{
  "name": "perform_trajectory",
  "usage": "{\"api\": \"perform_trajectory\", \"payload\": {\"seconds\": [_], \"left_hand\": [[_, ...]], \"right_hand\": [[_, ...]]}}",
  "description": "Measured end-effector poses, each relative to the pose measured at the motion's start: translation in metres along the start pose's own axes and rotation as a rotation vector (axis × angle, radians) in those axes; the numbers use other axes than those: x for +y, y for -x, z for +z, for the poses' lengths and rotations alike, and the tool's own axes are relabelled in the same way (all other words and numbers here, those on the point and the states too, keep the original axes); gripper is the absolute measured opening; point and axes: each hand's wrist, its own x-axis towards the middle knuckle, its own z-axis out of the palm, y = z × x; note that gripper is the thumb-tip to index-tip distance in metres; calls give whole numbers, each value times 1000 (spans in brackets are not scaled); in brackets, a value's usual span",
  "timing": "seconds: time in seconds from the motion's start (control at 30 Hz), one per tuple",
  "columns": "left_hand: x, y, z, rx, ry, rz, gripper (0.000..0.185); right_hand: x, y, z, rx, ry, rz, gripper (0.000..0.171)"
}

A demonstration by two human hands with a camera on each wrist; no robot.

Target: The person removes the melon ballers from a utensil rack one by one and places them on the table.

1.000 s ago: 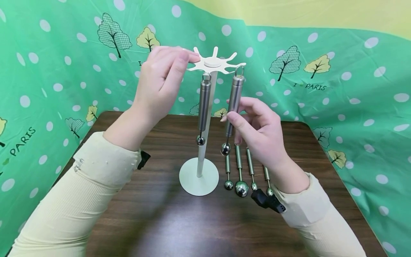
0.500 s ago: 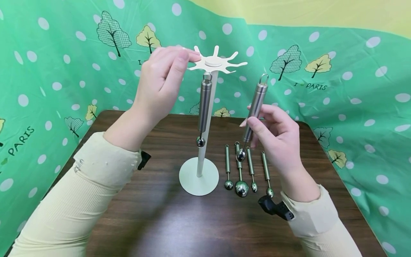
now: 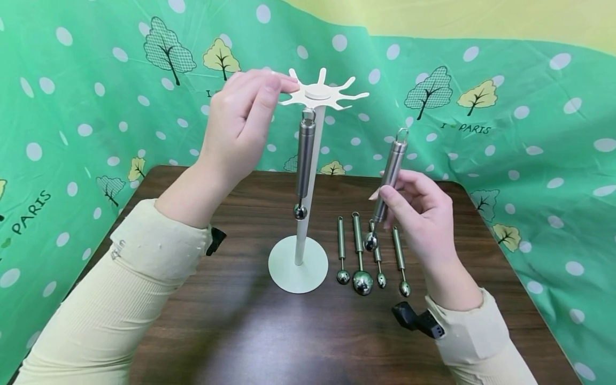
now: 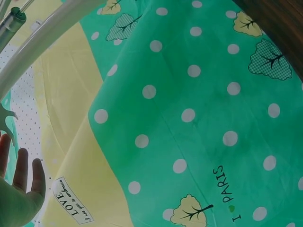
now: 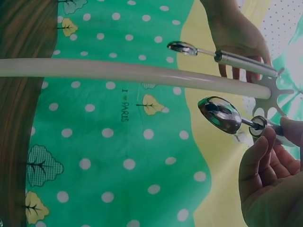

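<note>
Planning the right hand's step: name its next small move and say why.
Probably lower the held scoop onto the table, beside the four scoops lying there. The right hand grips it clear of the rack, which the left hand steadies.

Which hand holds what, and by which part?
Right hand grips a melon baller by its handle. Left hand pinches a prong of the rack top.

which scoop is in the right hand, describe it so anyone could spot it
Start at the white stand on the brown table. Right of it, four scoops lie flat in a row. The scoop you want is above them in the right hand, the only one lifted and tilted.
</note>
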Motion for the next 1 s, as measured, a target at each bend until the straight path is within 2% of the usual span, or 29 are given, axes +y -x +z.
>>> {"api": "perform_trajectory", "payload": {"seconds": [0.17,0.33,0.53,0.7,0.83,1.0], "left_hand": [[-2,1,1,4,10,1,37],[-3,3,2,2,72,-5,36],[-3,6,6,8,188,-33,35],[-3,7,9,34,254,-52,34],[-4,6,9,45,259,-45,34],[-7,5,9,57,222,8,34]], "right_hand": [[2,2,-2,9,-34,23,19],[6,5,-2,4,-38,66,18],[13,10,0,-1,35,170,25],[21,12,2,-40,76,230,28],[27,13,4,-85,89,253,26],[36,15,6,-98,65,279,23]]}}
